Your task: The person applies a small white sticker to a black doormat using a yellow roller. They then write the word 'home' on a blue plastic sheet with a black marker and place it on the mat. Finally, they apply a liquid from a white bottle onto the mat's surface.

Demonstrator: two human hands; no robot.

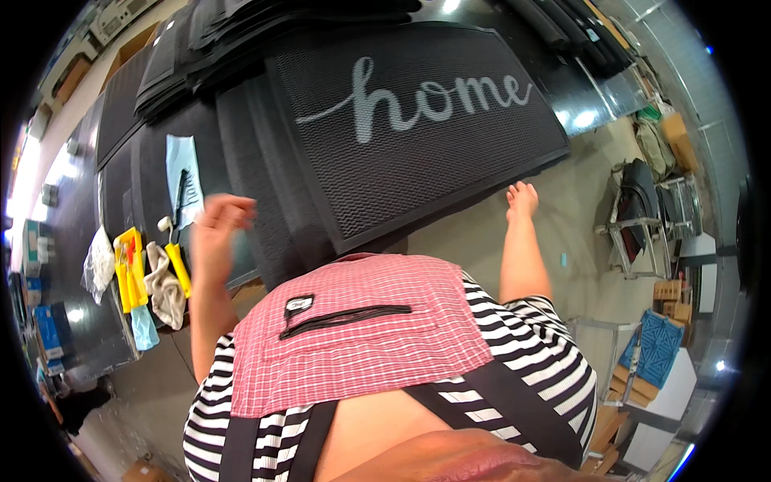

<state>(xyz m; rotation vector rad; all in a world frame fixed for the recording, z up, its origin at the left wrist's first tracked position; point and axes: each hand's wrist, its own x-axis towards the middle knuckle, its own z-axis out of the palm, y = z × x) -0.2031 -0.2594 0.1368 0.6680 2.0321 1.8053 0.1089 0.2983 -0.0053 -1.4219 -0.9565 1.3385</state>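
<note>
A black ribbed doormat [426,153] with pale grey script lettering lies on a dark table in front of me. My right hand [522,199] is just off the mat's near right edge, fingers loosely spread and holding nothing. Left of the mat, my left hand [225,215] hovers over the table's near edge, smeared by motion, so its grip is unclear. Close beside it lies a light blue strip [183,173] with a dark pen-like tool [181,189] on it. Folded dark mat material [261,173] stretches under the lettered mat's left side.
At the left stand a yellow tray [128,269], a grey-beige cloth [165,289] and a yellow-handled roller [175,257]. Stacked black mats [233,40] fill the back left; rolled mats [554,28] lie at the back right. A metal-framed chair [642,217] and a blue patterned mat [652,349] stand right.
</note>
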